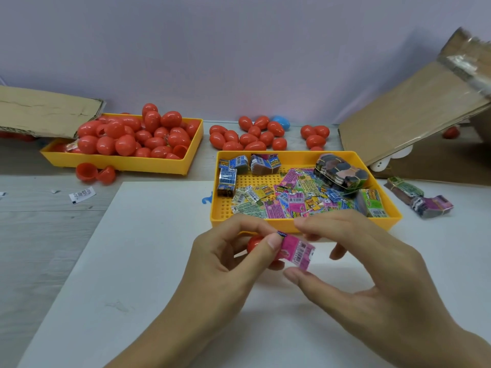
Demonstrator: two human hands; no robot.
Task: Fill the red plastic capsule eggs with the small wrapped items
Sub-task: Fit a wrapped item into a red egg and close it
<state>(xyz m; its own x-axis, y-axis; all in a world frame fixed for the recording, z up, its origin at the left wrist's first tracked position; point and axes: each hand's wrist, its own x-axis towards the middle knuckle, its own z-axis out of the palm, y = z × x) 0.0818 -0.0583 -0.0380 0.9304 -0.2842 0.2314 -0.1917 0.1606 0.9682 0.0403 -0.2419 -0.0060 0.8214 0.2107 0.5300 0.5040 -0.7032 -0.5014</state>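
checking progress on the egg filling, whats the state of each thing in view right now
left hand: holds a red egg, thumb pinching the pink packet
right hand: pinches the pink packet
open egg: empty, on the table
left tray: heaped with red eggs
right tray: part filled with packets
blue egg: closed

two yellow trays [305,224], one blue egg [282,121], two hands [225,264], red eggs [125,144] too many to count
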